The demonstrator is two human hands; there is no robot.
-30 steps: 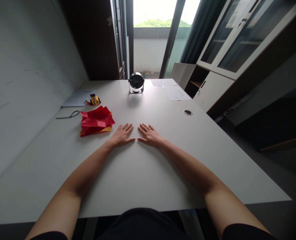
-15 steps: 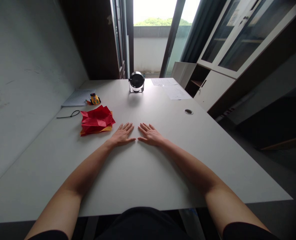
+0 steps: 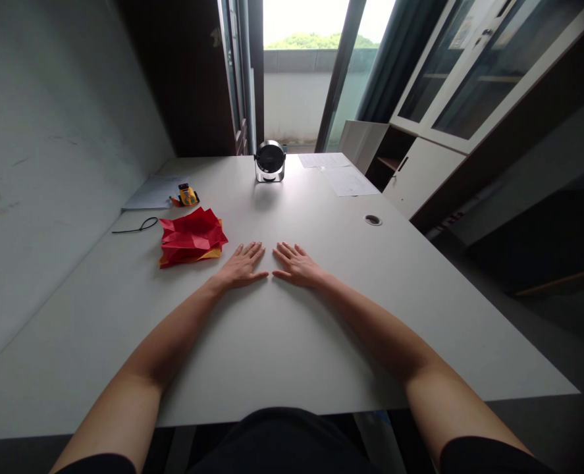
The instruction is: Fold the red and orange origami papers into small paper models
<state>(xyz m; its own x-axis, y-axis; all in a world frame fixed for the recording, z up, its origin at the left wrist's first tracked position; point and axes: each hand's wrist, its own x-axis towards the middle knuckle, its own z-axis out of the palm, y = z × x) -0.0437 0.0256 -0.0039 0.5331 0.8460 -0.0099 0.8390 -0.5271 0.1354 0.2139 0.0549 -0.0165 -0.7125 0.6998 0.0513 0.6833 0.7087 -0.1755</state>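
Palm down on the white table (image 3: 272, 342), my left hand (image 3: 243, 265) lies flat with its fingers spread and holds nothing. My right hand (image 3: 295, 264) rests the same way just beside it, with a narrow gap between the two thumbs. Left of my left hand, close to it but apart, is a stack of creased red paper (image 3: 193, 236), with orange-yellow paper (image 3: 212, 255) showing at its lower edge. Behind that stack sits a small yellow and black toy-like object (image 3: 187, 195); its exact kind is unclear.
A black cable tie (image 3: 136, 227) lies in a loop at the left. A round black device on a metal stand (image 3: 270, 161) stands at the far edge. Paper sheets lie at the back left (image 3: 148, 192) and back right (image 3: 351, 181). A cable hole (image 3: 372, 220) is at right.
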